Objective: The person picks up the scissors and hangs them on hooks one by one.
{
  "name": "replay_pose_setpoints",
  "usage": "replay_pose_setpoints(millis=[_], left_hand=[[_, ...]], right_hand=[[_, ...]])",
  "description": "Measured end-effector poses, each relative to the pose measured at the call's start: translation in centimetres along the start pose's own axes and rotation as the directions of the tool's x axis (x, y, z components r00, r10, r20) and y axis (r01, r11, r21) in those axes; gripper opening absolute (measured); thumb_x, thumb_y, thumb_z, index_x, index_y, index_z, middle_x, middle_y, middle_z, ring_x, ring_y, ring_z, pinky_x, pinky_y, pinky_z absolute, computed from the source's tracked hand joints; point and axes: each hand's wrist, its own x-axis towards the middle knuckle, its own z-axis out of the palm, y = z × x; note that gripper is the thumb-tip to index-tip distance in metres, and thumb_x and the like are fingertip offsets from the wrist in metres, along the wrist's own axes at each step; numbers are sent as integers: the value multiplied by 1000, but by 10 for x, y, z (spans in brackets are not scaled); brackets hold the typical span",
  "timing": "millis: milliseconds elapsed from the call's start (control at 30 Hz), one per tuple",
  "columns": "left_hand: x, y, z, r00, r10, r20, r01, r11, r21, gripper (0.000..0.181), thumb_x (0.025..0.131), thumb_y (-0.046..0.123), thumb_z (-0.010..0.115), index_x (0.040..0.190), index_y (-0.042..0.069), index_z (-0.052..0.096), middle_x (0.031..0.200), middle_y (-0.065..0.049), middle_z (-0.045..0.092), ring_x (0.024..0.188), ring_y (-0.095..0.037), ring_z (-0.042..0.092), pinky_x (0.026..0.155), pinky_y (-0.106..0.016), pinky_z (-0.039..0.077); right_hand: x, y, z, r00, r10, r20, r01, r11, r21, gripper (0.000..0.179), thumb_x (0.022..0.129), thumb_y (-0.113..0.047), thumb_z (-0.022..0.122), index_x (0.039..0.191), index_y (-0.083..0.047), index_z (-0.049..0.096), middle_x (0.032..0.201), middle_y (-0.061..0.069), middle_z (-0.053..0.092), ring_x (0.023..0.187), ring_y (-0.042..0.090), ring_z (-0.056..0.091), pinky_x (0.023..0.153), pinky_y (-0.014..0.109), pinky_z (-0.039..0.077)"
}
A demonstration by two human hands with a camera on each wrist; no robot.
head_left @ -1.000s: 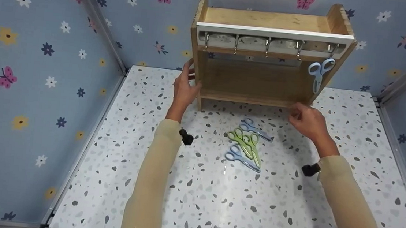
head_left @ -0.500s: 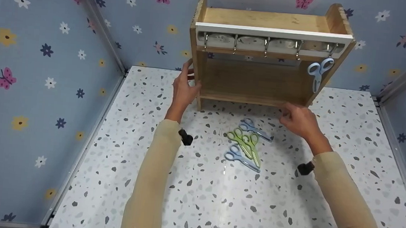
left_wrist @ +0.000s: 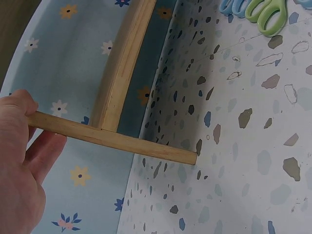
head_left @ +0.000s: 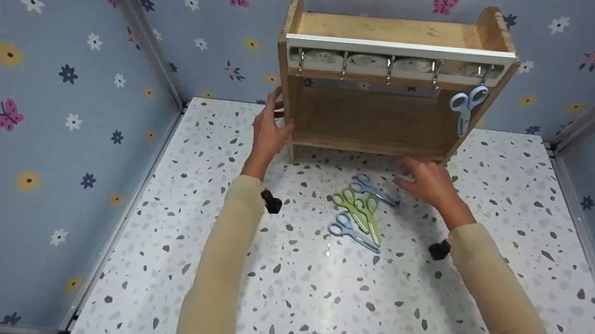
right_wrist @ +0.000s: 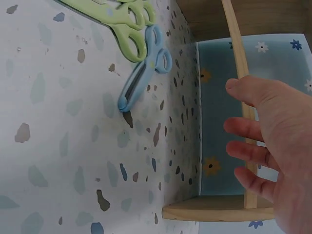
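A small wooden rack [head_left: 369, 147] stands against the back wall, with a white rail of metal hooks along its front. My left hand [head_left: 270, 129] grips its left side panel [left_wrist: 117, 137] between thumb and fingers. Blue scissors [head_left: 464, 117] hang from the rightmost hook. My right hand [head_left: 429, 185] is just in front of the lower shelf's right part, its fingers loosely bent and holding nothing. On the table below lie two green scissors [head_left: 354, 210] and two blue scissors, one farther back [head_left: 376, 191] and one nearer [head_left: 354, 233]. The right wrist view shows the back blue scissors [right_wrist: 145, 73] beside my right hand.
The speckled white table [head_left: 286, 295] carries the rack and scissors. Flower-patterned panels [head_left: 24, 154] close it in at the left, back and right. The hooks [head_left: 390, 70] left of the hanging scissors bear nothing. Black wrist cameras [head_left: 272, 201] sit at both sleeves.
My right hand has moved left along the front of the lower shelf, and its fingers have loosened. My left hand stays on the side panel. The scissors have not moved.
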Motion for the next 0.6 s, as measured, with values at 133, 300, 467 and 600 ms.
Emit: replay_pose_setpoints(millis=[133, 300, 467, 600], left_hand=[[0, 0, 0, 1000, -2, 1, 2, 1000, -7, 79, 106, 10, 73, 176, 17, 36, 160, -22, 65, 141, -40, 70, 121, -57, 58], [0, 0, 1, 1000, -12, 5, 12, 1000, -8, 78, 106, 10, 72, 176, 18, 36, 161, -21, 64, 142, -40, 68, 122, -59, 57], [1, 0, 1, 1000, -16, 0, 16, 1000, -1, 78, 107, 11, 72, 176, 18, 36, 161, -20, 64, 142, -39, 69, 122, -56, 58], [0, 0, 1, 1000, -26, 4, 26, 1000, 6, 77, 108, 11, 71, 176, 19, 36, 162, -19, 64, 143, -38, 69, 122, -53, 58]], right_hand=[[0, -1, 8, 1000, -22, -9, 22, 1000, -2, 43, 101, -23, 84, 136, -2, 74, 120, 23, 82, 108, 45, 78, 91, 64, 63], [0, -1, 19, 1000, -22, 5, 22, 1000, 10, 44, 100, -23, 86, 137, -3, 76, 116, 22, 81, 105, 42, 75, 90, 61, 63], [0, 2, 26, 999, -32, 26, 31, 999, 23, 47, 102, -26, 84, 140, -1, 73, 116, 24, 81, 104, 43, 75, 89, 62, 62], [-1, 3, 31, 998, -32, 55, 30, 999, 42, 48, 103, -26, 83, 144, -2, 73, 119, 25, 81, 107, 44, 77, 91, 63, 63]])
